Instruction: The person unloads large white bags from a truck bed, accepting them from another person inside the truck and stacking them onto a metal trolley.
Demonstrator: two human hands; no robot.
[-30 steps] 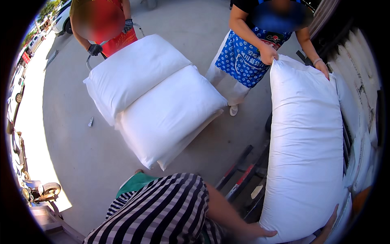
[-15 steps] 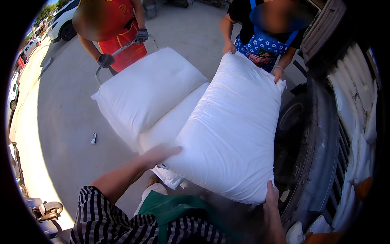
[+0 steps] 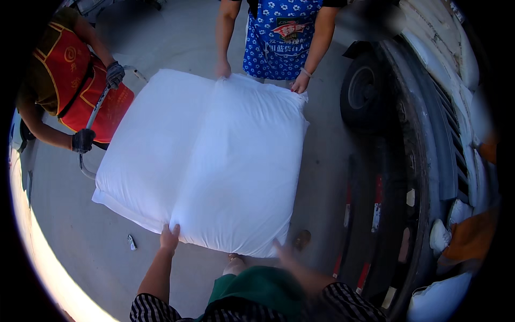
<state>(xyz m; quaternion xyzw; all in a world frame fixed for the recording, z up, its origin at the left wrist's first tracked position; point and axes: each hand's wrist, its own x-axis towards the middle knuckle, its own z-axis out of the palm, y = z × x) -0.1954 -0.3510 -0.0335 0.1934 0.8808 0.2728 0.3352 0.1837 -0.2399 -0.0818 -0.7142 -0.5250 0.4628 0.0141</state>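
Note:
A large, full white sack [image 3: 247, 155] lies flat, side by side with another white sack [image 3: 153, 142] on its left; both rest on a hand cart. My left hand [image 3: 170, 240] is closed on the near left corner of the right-hand sack, where the two sacks meet. At that sack's near right corner is my right hand [image 3: 289, 260], its fingertips against the fabric but smeared by motion. Across from me, a co-worker in a blue flowered apron [image 3: 281, 43] has both hands on the sack's far corners.
On the left, a person in a red apron [image 3: 75, 70] holds the cart's metal handle [image 3: 96, 110] with gloved hands. A truck with a black wheel [image 3: 362, 88] and stacked white sacks [image 3: 445, 37] stands along the right. Small litter [image 3: 132, 242] lies on the concrete.
The right-hand sack has moved left and come down level beside the other sack. My hands have travelled left with it. My view has turned, so the red-aproned person appears farther left.

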